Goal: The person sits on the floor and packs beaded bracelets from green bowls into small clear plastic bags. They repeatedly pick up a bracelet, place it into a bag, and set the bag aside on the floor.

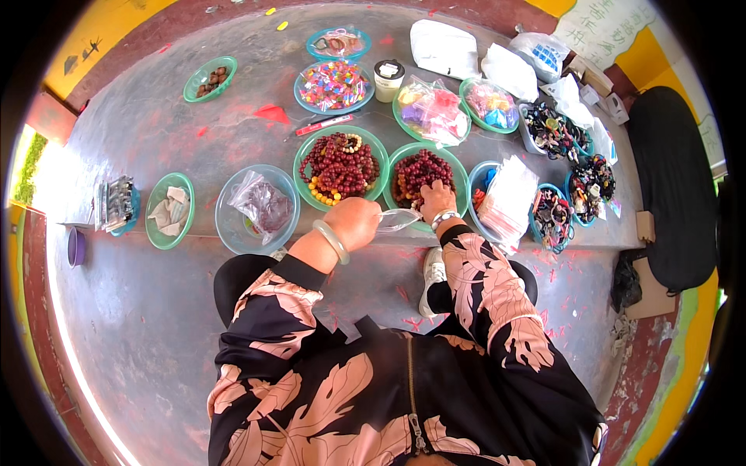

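Clear plastic baggie (398,220) pinched in the left hand (353,221), mouth pointing toward 3 o'clock, long axis running left-right. Right hand (437,199) just at 1 o'clock from the bag mouth, fingers curled down into the dark red beads (420,172) in the green bowl (460,180). Clearly the nearer hand to the beads; hands close, not touching.

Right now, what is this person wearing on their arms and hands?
Both arms wear long black sleeves printed with large pale pink leaves and dark cuffs. The left hand has a smooth pale green bangle at the wrist. The right hand has a thin silvery bracelet. No gloves.
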The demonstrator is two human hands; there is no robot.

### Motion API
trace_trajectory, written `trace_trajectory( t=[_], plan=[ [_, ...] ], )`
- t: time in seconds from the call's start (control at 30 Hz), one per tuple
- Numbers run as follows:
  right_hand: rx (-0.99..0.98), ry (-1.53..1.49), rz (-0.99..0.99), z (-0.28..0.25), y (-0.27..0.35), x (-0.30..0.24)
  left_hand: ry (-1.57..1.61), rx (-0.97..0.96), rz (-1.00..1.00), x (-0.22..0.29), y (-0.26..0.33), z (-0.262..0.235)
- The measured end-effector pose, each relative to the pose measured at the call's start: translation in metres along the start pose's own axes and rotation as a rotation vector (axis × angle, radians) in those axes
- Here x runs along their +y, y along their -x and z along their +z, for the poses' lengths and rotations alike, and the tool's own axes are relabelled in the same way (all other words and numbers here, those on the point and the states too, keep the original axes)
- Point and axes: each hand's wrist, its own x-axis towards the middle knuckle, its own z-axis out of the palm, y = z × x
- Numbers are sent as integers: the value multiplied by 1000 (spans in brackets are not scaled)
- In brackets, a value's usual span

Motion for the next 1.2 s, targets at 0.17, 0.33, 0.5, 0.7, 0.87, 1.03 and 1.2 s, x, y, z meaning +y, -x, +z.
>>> trace_trajectory(
  t=[0.17, 0.33, 0.5, 0.7, 0.87, 1.03, 1.2],
  plan=[
    [4, -28, 14, -2, -3, 5, -8, -4, 4, 3, 0, -1],
    [60, -487, 123, -12, -23, 14, 19, 18, 27, 3, -3, 2],
    [-374, -1926, 294, -76, -27, 7, 3, 10, 21, 5, -4, 4],
    [-460, -2148, 39, -162, 23, -24, -22, -25, -2, 9, -2, 2],
    [-522, -2090, 6, -166, 37, -22, -49, -55, 7, 12, -3, 7],
    [-544, -2078, 18, -168, 34, -27, -69, -77, -3, 16, -4, 7],
    [-675, -2201, 10, -169, 33, -24, -51, -64, -7, 14, -4, 12]
  ],
)
